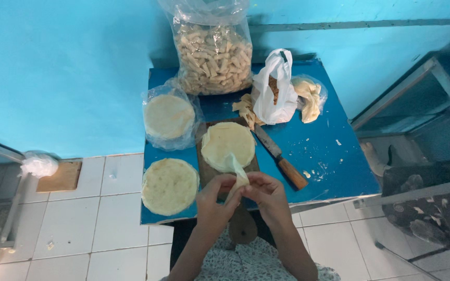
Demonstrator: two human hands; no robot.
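Observation:
My left hand [213, 200] and my right hand [267, 196] meet over the near end of a wooden cutting board [241, 225]. Both pinch a pale strip of thin dough [239, 174] that is being rolled between the fingers. Just beyond my hands, a stack of round flat dough sheets [228, 143] lies on the board. A second stack of round sheets [169, 186] rests on the blue table [329, 161] to the left of my left hand.
A knife with a wooden handle [281, 158] lies right of the board. A bagged stack of sheets [169, 116], a large bag of rolled pieces [213, 56], a white plastic bag [274, 88] and dough scraps [310, 98] sit at the back. White tiled floor surrounds the table.

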